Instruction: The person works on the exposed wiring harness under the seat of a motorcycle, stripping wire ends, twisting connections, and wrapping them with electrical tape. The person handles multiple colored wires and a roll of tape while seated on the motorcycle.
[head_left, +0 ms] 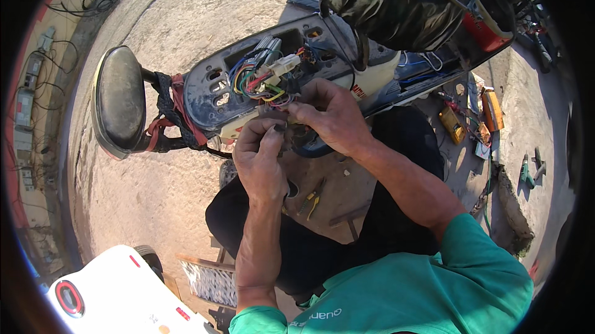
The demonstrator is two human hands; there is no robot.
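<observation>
An electric scooter's dark rear frame lies uncovered before me. From its opening spills a bundle of coloured wires with a white plug connector. A grey finned module sits beside them. My left hand is closed in a pinch just below the bundle; what lies between its fingertips is too small to name. Close by on the right, my right hand pinches a thin wire at the bundle's lower end. The fingertips of both hands are almost together.
A black seat is raised at the top. The padded backrest at left is tied with red and black straps. Yellow-handled pliers lie on the ground between my knees. A yellow multimeter lies at right; a white vehicle body stands lower left.
</observation>
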